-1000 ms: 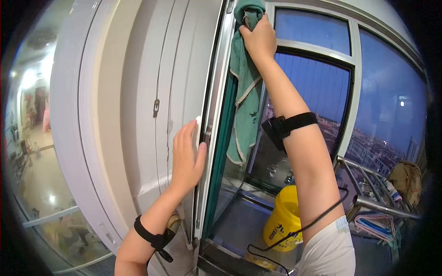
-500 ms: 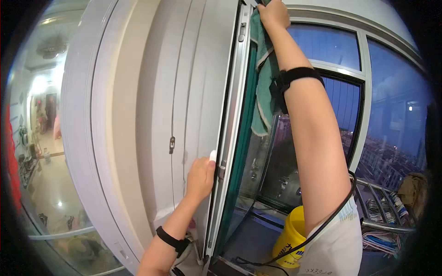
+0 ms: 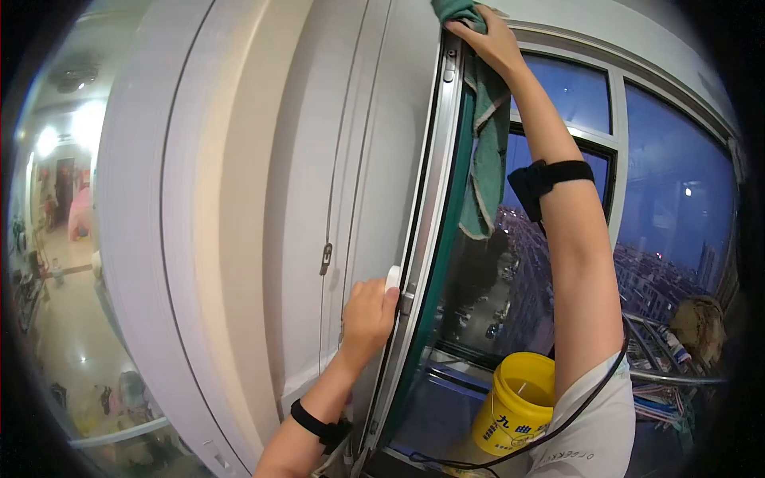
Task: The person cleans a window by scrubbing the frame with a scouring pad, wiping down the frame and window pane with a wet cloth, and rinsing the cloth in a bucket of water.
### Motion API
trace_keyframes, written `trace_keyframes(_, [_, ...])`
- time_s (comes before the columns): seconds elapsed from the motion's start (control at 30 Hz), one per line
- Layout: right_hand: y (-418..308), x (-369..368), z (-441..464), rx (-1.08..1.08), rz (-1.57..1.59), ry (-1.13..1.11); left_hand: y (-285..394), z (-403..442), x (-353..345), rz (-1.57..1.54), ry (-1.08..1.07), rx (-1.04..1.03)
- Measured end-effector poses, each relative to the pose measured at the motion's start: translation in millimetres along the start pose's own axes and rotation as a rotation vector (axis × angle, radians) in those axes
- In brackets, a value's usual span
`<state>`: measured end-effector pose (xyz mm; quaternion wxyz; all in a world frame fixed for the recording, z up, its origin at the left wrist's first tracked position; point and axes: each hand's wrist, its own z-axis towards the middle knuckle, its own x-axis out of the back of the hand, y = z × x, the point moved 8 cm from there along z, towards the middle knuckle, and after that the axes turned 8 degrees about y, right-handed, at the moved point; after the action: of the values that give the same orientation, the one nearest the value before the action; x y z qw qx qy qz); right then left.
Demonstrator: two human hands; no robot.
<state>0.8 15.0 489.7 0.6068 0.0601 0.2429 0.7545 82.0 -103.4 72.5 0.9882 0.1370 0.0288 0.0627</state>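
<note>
My left hand (image 3: 369, 320) is closed around the white handle (image 3: 393, 279) on the edge of the window sash (image 3: 430, 199). The sash stands open, nearly edge-on to me. High up, my right hand (image 3: 492, 41) grips a green cloth (image 3: 486, 175) at the top corner of the sash. Part of the cloth is bunched under the fingers, and the rest hangs down along the glass. Black straps circle both of my arms.
A yellow bucket (image 3: 516, 398) stands below, right of the sash. A black cable (image 3: 558, 434) runs past it to my sleeve. Metal rails with hangers (image 3: 661, 398) are at the right. Fixed panes (image 3: 677, 183) show buildings outside; a lit room lies at the far left.
My right hand has brought the upper part of the cloth over the sash's top corner. The view has shifted, so the sash sits farther right. My left hand remains on the handle.
</note>
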Motion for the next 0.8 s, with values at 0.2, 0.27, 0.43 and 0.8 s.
trace_keyframes(0.2, [-5, -8, 9, -0.129, -0.226, -0.030, 3, 1, 3, -0.008, 0.009, 0.004])
trace_keyframes(0.27, [11, -15, 15, -0.200, -0.232, -0.036, 3, 1, 3, 0.005, -0.003, 0.006])
trace_keyframes(0.43, [41, -35, 35, -0.079, 0.199, -0.285, 0, -1, -1, 0.041, 0.010, -0.012])
trace_keyframes(0.8, [31, -33, 21, 0.095, 0.568, -0.304, -6, -4, -7, 0.117, 0.005, 0.005])
